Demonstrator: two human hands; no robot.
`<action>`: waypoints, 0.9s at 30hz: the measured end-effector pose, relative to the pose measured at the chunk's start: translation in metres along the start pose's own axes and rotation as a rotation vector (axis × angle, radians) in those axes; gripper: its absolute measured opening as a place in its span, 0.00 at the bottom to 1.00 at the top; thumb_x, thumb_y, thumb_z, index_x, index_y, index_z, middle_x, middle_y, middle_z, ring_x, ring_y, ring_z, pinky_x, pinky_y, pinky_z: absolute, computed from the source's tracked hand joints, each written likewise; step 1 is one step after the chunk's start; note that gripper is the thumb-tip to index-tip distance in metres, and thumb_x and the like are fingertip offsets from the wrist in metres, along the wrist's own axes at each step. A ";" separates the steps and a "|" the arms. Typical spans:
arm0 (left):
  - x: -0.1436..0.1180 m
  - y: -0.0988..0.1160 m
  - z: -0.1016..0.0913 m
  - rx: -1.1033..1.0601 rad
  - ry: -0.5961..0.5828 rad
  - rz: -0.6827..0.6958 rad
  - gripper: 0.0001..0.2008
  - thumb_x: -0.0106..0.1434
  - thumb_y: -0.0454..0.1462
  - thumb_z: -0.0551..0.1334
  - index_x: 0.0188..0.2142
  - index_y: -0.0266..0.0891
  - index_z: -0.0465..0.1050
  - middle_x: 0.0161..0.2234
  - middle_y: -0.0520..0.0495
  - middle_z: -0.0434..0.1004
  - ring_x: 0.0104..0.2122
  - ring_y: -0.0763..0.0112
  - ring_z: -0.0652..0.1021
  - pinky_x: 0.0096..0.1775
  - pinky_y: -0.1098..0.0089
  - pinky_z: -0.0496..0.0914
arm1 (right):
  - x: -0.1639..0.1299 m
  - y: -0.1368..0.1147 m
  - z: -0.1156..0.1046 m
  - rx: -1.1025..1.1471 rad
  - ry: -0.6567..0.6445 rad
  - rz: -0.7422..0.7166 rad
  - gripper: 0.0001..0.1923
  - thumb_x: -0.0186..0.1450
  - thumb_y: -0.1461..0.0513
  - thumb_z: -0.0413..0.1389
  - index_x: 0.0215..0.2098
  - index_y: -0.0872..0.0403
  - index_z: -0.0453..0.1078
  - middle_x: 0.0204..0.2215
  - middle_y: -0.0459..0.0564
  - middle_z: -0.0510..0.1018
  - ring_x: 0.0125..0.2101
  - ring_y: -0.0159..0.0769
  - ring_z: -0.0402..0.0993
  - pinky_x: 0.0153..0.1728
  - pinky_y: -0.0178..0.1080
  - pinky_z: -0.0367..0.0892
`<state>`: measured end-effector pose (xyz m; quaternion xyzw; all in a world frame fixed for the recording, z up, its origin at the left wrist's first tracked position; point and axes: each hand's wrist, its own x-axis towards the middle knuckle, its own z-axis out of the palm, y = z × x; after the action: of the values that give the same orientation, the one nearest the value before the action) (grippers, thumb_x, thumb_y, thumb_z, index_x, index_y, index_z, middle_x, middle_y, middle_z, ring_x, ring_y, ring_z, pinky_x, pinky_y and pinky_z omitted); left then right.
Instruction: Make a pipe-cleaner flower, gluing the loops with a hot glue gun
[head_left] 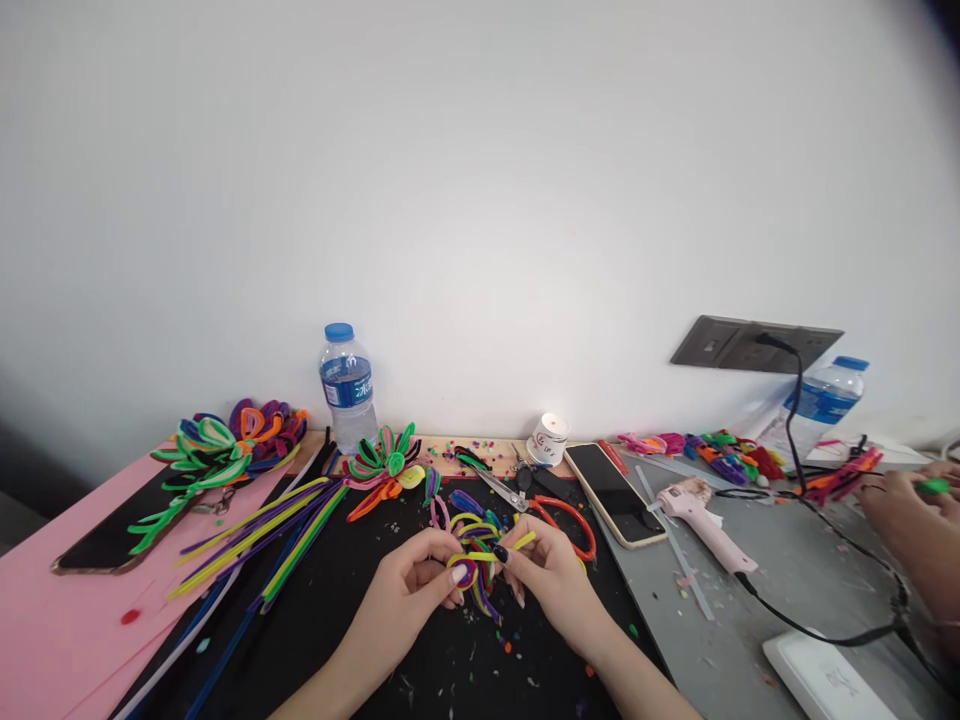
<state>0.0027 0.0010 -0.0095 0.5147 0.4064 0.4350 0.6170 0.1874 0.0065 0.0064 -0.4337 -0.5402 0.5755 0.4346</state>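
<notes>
- Bare black mat [360, 640] is left open on the near side, to the left of the left hand [409, 590].
- The far-left route is blocked by straight pipe cleaners [255, 535] and a dark phone [112, 535].
- Just beyond the right hand [551, 580], passage is barred by scissors [559, 515] and a second phone [615, 495].
- At right, the grey surface [787, 570] is crossed by a glue gun [697, 510] and its black cable [825, 630]; another person's hand [907, 510] occupies the far-right edge.

My hands are bare, no sleeves or rings showing. Left hand [411, 590] has pale polish, right hand [551, 580] has a black thumbnail.
</notes>
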 end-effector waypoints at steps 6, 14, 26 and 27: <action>0.000 0.001 0.001 -0.013 0.006 0.019 0.06 0.55 0.37 0.63 0.34 0.39 0.70 0.27 0.53 0.71 0.24 0.74 0.73 0.27 0.73 0.67 | 0.001 -0.001 0.000 0.076 0.000 0.019 0.12 0.57 0.58 0.59 0.25 0.55 0.61 0.17 0.42 0.72 0.14 0.24 0.59 0.15 0.28 0.57; -0.002 0.003 0.001 -0.003 -0.018 0.011 0.05 0.55 0.37 0.63 0.32 0.38 0.71 0.24 0.53 0.71 0.24 0.73 0.73 0.28 0.73 0.67 | 0.001 0.000 0.000 0.186 -0.012 0.044 0.14 0.55 0.56 0.61 0.24 0.55 0.62 0.18 0.43 0.74 0.14 0.24 0.59 0.15 0.28 0.57; -0.006 0.011 0.007 0.142 -0.132 -0.097 0.05 0.54 0.36 0.62 0.28 0.36 0.71 0.20 0.52 0.71 0.22 0.72 0.73 0.28 0.71 0.68 | -0.001 -0.005 0.004 0.360 -0.021 0.125 0.15 0.53 0.57 0.62 0.24 0.55 0.61 0.17 0.45 0.74 0.14 0.23 0.61 0.14 0.26 0.56; -0.006 0.012 0.008 0.148 -0.143 -0.100 0.05 0.54 0.36 0.62 0.28 0.36 0.71 0.20 0.52 0.72 0.22 0.72 0.73 0.28 0.71 0.68 | -0.001 -0.004 0.004 0.361 -0.027 0.131 0.15 0.53 0.56 0.62 0.24 0.55 0.61 0.17 0.45 0.74 0.14 0.24 0.61 0.14 0.26 0.55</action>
<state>0.0070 -0.0062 0.0034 0.5674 0.4177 0.3347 0.6258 0.1836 0.0048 0.0109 -0.3753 -0.4046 0.6957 0.4598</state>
